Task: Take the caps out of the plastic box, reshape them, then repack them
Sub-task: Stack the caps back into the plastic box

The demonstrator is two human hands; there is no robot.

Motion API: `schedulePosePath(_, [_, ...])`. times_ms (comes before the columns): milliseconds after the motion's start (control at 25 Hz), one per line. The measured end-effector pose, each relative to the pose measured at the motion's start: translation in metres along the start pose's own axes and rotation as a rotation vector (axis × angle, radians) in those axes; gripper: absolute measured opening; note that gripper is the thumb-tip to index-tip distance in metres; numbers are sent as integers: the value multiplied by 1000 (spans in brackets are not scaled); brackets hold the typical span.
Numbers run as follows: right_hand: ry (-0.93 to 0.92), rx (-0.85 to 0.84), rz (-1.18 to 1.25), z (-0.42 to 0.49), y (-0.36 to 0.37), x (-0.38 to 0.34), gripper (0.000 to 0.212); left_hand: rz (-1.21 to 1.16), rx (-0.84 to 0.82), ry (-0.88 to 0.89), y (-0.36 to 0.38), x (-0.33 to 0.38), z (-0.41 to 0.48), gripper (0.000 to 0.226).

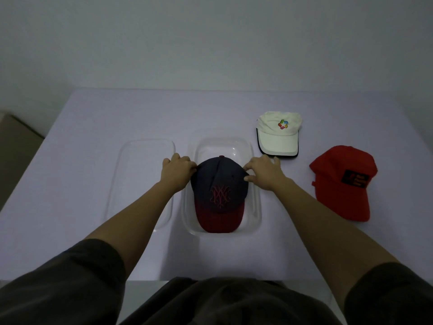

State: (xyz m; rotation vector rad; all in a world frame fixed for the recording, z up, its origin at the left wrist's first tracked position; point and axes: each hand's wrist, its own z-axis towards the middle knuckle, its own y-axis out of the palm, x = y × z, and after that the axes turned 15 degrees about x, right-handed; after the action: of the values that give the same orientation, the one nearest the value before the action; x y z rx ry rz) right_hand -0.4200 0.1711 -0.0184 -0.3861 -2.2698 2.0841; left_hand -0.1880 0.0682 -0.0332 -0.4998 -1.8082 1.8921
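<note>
Fabric at both sides of the crown of a navy-blue baseball cap (219, 188), with a dark red brim and a red embroidered monogram, is pinched by the left hand (178, 171) and the right hand (263, 171), each grip closed on the cloth. The cap is set inside a clear, rounded-rectangular plastic box (256, 207) on the pale lavender counter (70, 184), brim turned toward the person, crown rounded and full. A clear plastic lid (140, 174) is laid just left of the box. A cream cap with a multicoloured logo (277, 134) is placed near the box's far right corner, and a red cap with a black patch (344, 184) farther right.
</note>
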Motion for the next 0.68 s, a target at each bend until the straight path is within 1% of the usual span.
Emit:
schedulePosePath(120, [-15, 7, 117, -1, 2, 6, 47, -49, 15, -81, -1, 3, 1, 35])
schedulePosePath(200, [-61, 115, 201, 0, 3, 10, 51, -92, 127, -109, -6, 5, 4, 38])
schedulePosePath(280, [-88, 240, 319, 1, 2, 21, 48, -273, 259, -105, -17, 19, 13, 39])
schedulePosePath(360, [-49, 313, 406, -1, 0, 35, 45, -463, 297, -61, -28, 44, 27, 38])
schedulePosePath(480, [25, 446, 440, -10, -2, 66, 41, -588, 274, 24, -37, 93, 44, 38])
schedulePosePath(560, [103, 522, 436, -21, -7, 96, 40, -661, 237, 52, -36, 130, 53, 38])
schedulePosePath(600, [145, 557, 428, -29, -10, 113, 40, -695, 200, 43, -35, 150, 57, 38])
schedulePosePath(680, [250, 638, 404, -49, -13, 147, 45, -776, 71, -37, -32, 187, 66, 44])
